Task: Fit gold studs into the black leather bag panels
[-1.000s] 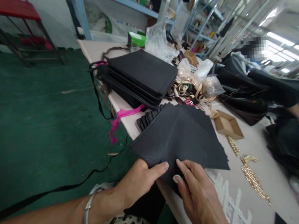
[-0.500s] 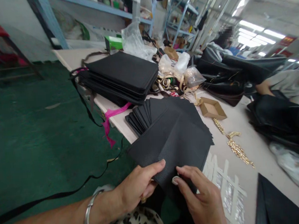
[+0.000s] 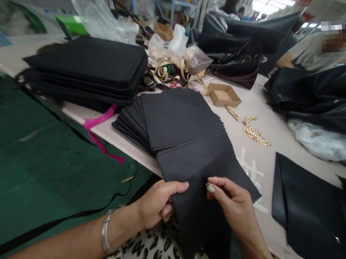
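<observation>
A black leather-like panel [image 3: 199,171] hangs over the table's near edge. My left hand [image 3: 163,201] grips its left edge, thumb on top and fingers beneath. Above the panel, my right hand [image 3: 232,198] is closed in a pinch on a tiny metallic piece [image 3: 208,185], which is partly hidden by the fingertips. Directly beyond lies a fanned stack of similar black panels [image 3: 178,117], touching the far edge of the held one.
Thick black padded pieces [image 3: 88,64] are piled at the left, with a pink strip [image 3: 98,126] hanging off. To the right are a cardboard box [image 3: 224,95], gold chains [image 3: 254,133] and black leather pieces [image 3: 311,202]. A person's arm [image 3: 286,60] is at the far right.
The view has shifted, with the table contents appearing farther left and higher. The held panel has turned and come away from over the fanned stack, uncovering its top piece.
</observation>
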